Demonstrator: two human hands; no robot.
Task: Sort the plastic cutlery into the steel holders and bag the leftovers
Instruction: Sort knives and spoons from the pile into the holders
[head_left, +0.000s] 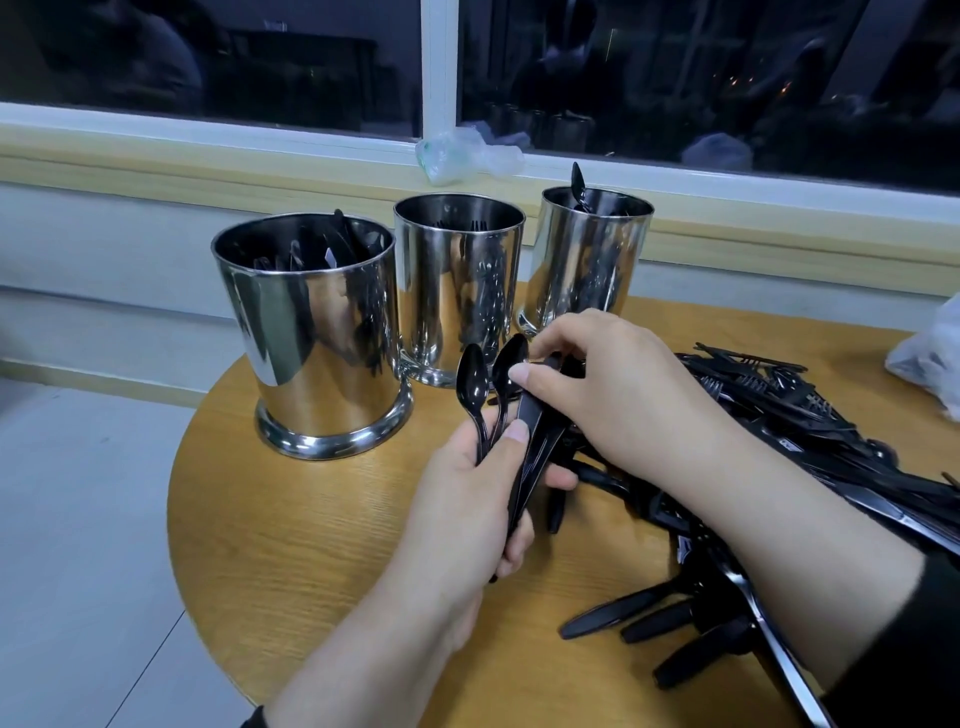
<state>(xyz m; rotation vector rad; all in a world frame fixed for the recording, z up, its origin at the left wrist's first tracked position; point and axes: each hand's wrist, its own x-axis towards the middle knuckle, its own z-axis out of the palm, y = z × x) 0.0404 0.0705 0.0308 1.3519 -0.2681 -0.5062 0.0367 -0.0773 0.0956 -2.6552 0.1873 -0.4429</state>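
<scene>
black plastic spoons (493, 384) bunched in your left hand (467, 499), fingers curled round the handles | right hand (613, 384) pinches one more piece above the pile (753, 415) | light, stiff, slick: hold by handles | holders (311, 332) just beyond

Left hand (467, 499) gripping black spoons (493, 384), right hand (613, 395) pinching them, 3 steel holders (311, 332) behind.

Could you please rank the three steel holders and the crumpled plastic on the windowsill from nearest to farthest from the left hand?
From the left hand:
1. Left steel holder, front left.
2. Middle steel holder, behind it.
3. Right steel holder, back right.
4. Crumpled plastic, on the windowsill.
</scene>
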